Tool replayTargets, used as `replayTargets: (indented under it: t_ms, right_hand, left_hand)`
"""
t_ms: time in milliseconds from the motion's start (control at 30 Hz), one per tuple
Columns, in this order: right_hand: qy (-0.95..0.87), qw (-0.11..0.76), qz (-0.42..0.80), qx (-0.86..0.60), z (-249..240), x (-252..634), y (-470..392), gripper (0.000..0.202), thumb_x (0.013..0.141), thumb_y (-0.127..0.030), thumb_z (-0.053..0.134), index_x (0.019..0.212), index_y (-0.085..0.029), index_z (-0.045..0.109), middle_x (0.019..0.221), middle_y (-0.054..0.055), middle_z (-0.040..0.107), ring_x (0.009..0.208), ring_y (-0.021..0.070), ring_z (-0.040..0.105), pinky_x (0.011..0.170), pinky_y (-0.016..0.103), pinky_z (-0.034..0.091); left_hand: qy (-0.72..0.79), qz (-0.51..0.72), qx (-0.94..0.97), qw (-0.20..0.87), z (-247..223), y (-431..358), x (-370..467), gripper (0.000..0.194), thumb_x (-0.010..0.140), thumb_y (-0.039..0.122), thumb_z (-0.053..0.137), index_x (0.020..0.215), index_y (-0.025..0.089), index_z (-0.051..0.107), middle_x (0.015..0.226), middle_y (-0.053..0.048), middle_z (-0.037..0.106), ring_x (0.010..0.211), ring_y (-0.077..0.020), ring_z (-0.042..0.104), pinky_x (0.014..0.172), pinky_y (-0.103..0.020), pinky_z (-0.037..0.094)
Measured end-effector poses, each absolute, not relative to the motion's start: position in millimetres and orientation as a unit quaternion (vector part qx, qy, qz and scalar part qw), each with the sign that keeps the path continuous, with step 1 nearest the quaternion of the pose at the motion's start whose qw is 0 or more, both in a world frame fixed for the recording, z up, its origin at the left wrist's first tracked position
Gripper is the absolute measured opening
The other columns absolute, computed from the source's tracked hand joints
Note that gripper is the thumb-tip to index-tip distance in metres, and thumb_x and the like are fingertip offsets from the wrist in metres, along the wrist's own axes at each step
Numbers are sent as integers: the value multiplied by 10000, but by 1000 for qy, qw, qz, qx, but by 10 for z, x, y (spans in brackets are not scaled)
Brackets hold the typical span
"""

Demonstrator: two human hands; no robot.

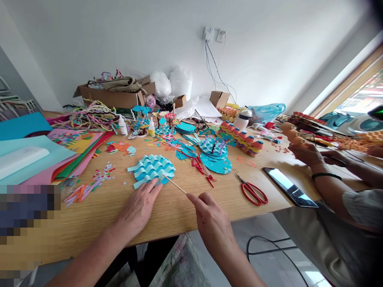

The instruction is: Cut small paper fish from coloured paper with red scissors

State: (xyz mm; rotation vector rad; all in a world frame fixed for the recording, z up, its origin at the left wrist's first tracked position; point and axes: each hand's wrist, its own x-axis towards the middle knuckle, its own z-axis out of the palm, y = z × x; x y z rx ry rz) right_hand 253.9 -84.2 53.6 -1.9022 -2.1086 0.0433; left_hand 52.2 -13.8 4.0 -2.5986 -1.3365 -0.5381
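A round blue paper disc with wavy light-blue strips [154, 167] lies on the wooden table. My left hand [140, 203] rests palm down at its lower edge, fingers stretched out over the paper. My right hand [211, 215] pinches a thin wooden stick [178, 185] between thumb and fingers. The stick points up and left, its tip over the right part of the wavy strips. Paper strip ends stick out past the disc's left side.
Red-handled scissors [253, 193] and a phone [289, 186] lie to the right. Beside them a person's hands [309, 156] hold an orange piece and scissors. Glue bottles [122, 125], paper scraps [101, 177] and stacked blue discs [216, 163] surround the work. Coloured paper [32, 155] is at left.
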Motion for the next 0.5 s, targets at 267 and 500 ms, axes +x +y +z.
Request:
replayTargets:
  t_ms: [267, 500]
  right_hand:
    - [-730, 141, 11, -669, 503, 2542, -839, 428, 820, -44, 395, 1110, -286, 595, 819, 28, 570, 642, 126, 557, 534, 205, 321]
    - [-726, 152, 4, -670, 461, 2543, -814, 409, 815, -55, 409, 1088, -288, 608, 801, 12, 562, 610, 107, 530, 517, 203, 293]
  left_hand:
    - [-455, -187, -868, 73, 29, -142, 523, 513, 775, -29, 279, 1175, 150, 547, 1234, -125, 533, 1064, -217, 531, 905, -396, 450]
    - [-446, -178, -873, 90, 56, -142, 532, 485, 788, -21, 295, 1170, 143, 546, 1215, -117, 546, 1005, -214, 551, 879, -380, 465]
